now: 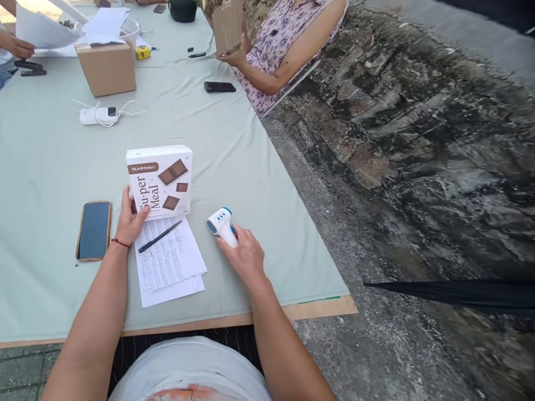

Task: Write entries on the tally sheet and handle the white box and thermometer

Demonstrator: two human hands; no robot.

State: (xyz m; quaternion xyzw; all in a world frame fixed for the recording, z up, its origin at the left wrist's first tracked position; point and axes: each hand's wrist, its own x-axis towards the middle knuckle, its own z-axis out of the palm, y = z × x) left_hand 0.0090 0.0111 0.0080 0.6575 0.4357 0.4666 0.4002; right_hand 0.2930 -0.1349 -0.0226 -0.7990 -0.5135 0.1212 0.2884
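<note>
My left hand (pixel 132 218) grips the lower left corner of a white NutriMotion "Su-per Meal" box (pixel 169 192), thumb on its front. The box stands upright with brown chocolate pieces printed on it. In my right hand (pixel 246 253) is a white and blue infrared thermometer (pixel 221 224), its fingers wrapped round the handle and its head tilted up to the left. Printed sheets of paper (pixel 171 267) lie between my hands, just in front of the box. A dark pen (pixel 160 236) rests across them. Left of my left hand lies a smartphone (pixel 94 231) in a brown case.
A cardboard box (pixel 106 69) and a white device with a cord (pixel 99 116) sit farther back, near a yellow tape measure (pixel 142 52). A black phone (pixel 219 87) lies close to a seated person (pixel 288 44) holding another carton (pixel 228 28). Another person's hand (pixel 19 45) holds papers.
</note>
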